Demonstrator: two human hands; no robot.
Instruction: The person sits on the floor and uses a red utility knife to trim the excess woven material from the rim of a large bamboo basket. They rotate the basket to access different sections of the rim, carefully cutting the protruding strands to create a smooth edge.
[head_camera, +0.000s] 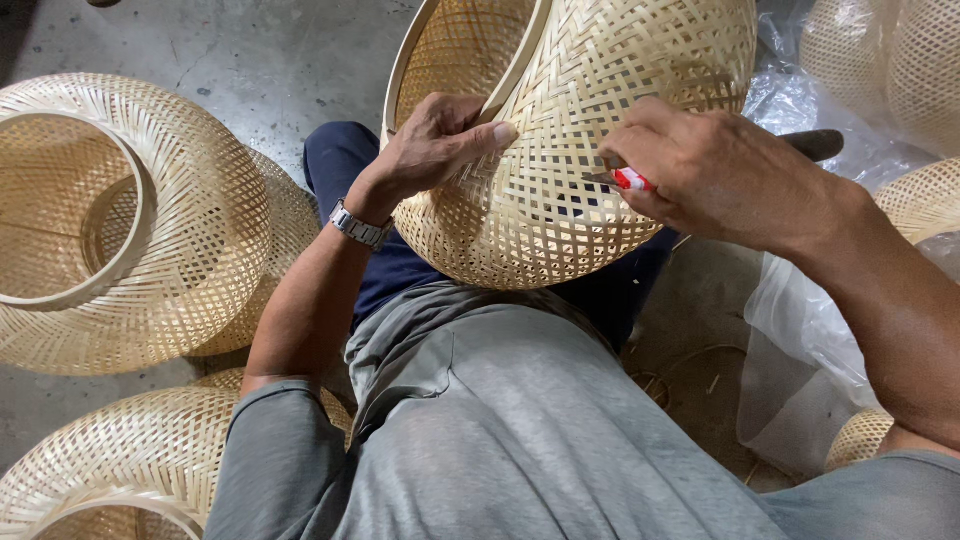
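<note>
While the woven bamboo basket (560, 150) rests on the seated person's lap at upper centre of the frame, the left hand (435, 140) curls over its rim, thumb pressed flat on the weave. At its right flank the right hand (715, 165) is closed around a small red-and-white tool (630, 180), tip touching the strips. Most of that tool is hidden inside the fist, and the basket's top is cut off by the frame edge.

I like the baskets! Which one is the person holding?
The woven basket on the lap: left hand grips its rim, right hand presses a red-handled tool against it. The others lie untouched.
</note>
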